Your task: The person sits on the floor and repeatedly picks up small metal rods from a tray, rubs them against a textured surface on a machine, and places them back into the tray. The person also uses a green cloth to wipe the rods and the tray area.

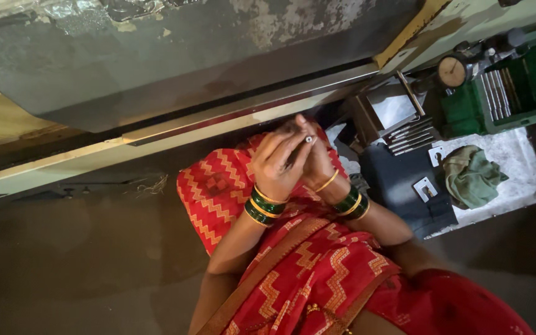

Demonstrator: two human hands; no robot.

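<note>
My two hands are raised together over my lap, which is covered in red zigzag cloth (317, 267). My left hand (277, 162) has its fingers curled and pinches a small thin dark metal pin with a pale tip (308, 139). My right hand (319, 162) sits just behind it, its fingers pressed against the same pin. Green and gold bangles ring both wrists. Most of the pin is hidden by my fingers.
A long grey metal machine body (175, 56) with a pale rail runs across the top. To the right are a dial gauge (451, 71), a green tray of metal parts (504, 93), silver rods (410, 136), a green cloth (471, 177) and small white plates on a dark block (404, 186).
</note>
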